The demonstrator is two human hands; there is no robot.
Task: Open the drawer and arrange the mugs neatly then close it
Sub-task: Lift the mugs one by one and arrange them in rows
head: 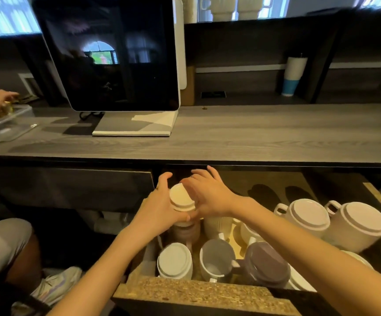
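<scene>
Both hands (162,208) around upturned mug (181,198)

Both forearms are bare, with no sleeves showing; left hand (159,207) has a ring.

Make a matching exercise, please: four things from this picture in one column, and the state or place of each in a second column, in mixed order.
Column 1
1. cream upside-down mug
2. white open-mouthed mug
3. purple upside-down mug
4. white and blue tall tumbler

Column 2
A. stands on the shelf behind the grey wooden counter
B. in the drawer's front row, mouth showing
C. held between the left hand and the right hand, above a stack
D. at the front of the open drawer, base up, right of the open-mouthed one

Pairs: 1-C, 2-B, 3-D, 4-A
</scene>
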